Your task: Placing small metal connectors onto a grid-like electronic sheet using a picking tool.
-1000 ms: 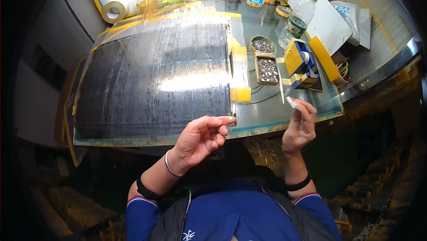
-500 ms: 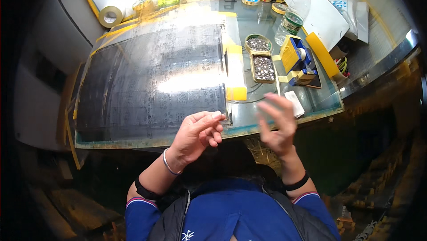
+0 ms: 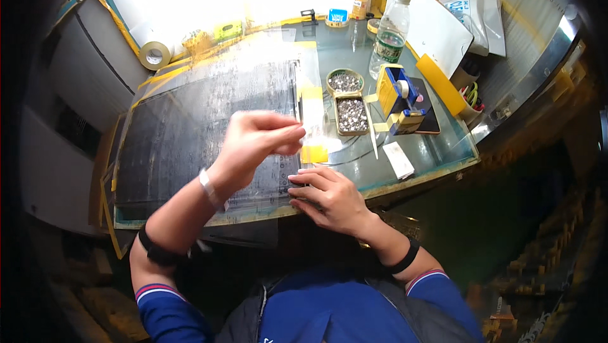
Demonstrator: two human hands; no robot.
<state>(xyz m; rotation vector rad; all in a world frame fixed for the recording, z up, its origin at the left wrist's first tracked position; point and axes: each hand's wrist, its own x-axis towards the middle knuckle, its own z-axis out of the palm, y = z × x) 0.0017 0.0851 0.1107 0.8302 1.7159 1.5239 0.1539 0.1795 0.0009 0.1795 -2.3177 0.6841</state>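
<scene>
My left hand (image 3: 253, 146) is raised over the right part of a large dark printed sheet (image 3: 183, 134) on the glass-topped table. Its thumb and fingertips are pinched together, and blur hides what lies between them. Lower down, my right hand (image 3: 335, 200) reaches to the sheet's near right corner, fingers apart and fingertips at its edge. A thin see-through layer sticks out past the table's front edge below the sheet. Yellow tape (image 3: 315, 154) runs along the sheet's right side, just above my right hand.
Right of the sheet stand a round tin (image 3: 345, 81) and a rectangular tin (image 3: 352, 116) of small metallic pieces. Near them are a blue-and-yellow tape dispenser (image 3: 399, 99), a clear bottle (image 3: 389, 39) and a white folded paper (image 3: 398, 160). A tape roll (image 3: 154, 56) stands far left.
My left hand has moved up and left, away from the sheet's near right corner. My right hand has come down and left to that corner. The view has shifted slightly.
</scene>
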